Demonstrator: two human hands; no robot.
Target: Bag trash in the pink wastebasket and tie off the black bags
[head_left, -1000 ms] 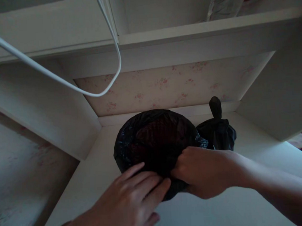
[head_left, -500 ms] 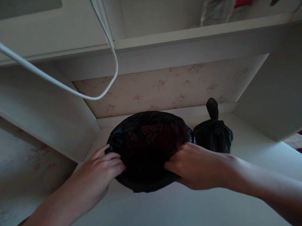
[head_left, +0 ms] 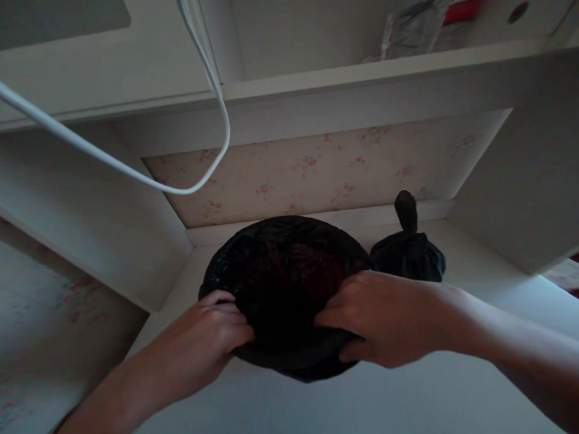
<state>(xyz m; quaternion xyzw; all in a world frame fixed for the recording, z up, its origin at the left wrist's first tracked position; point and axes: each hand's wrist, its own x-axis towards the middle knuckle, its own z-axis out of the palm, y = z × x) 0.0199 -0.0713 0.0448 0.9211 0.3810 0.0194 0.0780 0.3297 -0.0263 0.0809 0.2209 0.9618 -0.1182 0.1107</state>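
Note:
In the middle of the head view is a round bin lined with a black trash bag point(head_left: 295, 354), its opening facing me. The bag is folded out over the rim, and its inside is dark with a reddish tint. My left hand point(head_left: 222, 325) grips the lined rim at the near left, fingers curled inward. At the near right my right hand point(head_left: 371, 319) grips the same rim, fingers inside and thumb under the outer edge. A knotted black bag point(head_left: 409, 256) stands just behind my right hand, its tied top pointing up.
A white cable point(head_left: 163, 188) hangs in a loop at the upper left, in front of the desk. A pale shelf point(head_left: 312, 85) spans the top, with a clear package point(head_left: 410, 29) on it. Side panels point(head_left: 522, 168) flank the space, and floral wallpaper point(head_left: 311, 168) covers the back.
My left hand has shifted right and slightly down along the rim, its fingers curling in more. The right thumb now shows under the edge. The bag's near edge hangs a little lower.

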